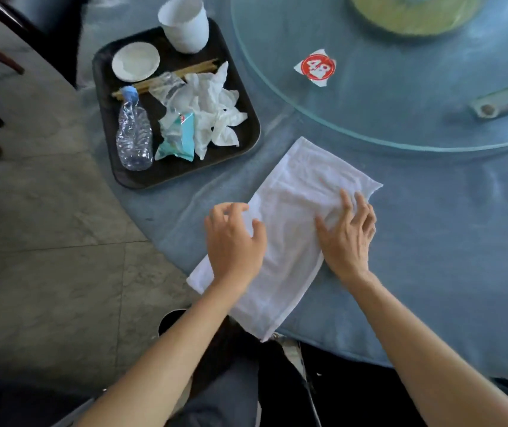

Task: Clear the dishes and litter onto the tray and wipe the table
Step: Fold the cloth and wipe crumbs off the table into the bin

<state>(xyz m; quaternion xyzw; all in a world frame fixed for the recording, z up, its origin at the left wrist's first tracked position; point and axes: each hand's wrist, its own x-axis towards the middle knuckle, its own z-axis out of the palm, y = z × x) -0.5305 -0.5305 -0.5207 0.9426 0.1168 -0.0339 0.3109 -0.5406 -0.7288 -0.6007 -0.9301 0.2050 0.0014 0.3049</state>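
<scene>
One round table fills most of the view, covered in a blue cloth, with one round glass turntable lying on its far part. Through or on the glass there shows one red and white tag printed 48, and near the right edge one blurred greenish object whose kind cannot be told.

One white cloth lies spread flat on the blue cover near the table's edge, a long rectangle running from the near left towards the far right, thin enough that the blue shows faintly through, with a stitched hem along its near side. Its near corner reaches just past the table edge.

One dark square tray with rounded corners sits on the table to the left of the cloth, well apart from it. On it there are one white paper cup at the far side, one small white saucer, one crushed clear plastic bottle with a blue cap, one heap of crumpled white tissues, one teal wipe packet, one crumpled clear wrapper, and wooden chopsticks lying across; their number cannot be made out.

The left hand hovers over the cloth's left edge, fingers curled and spread, holding nothing. The right hand lies palm down on the cloth's right edge, fingers splayed wide, pressing the fabric flat.
</scene>
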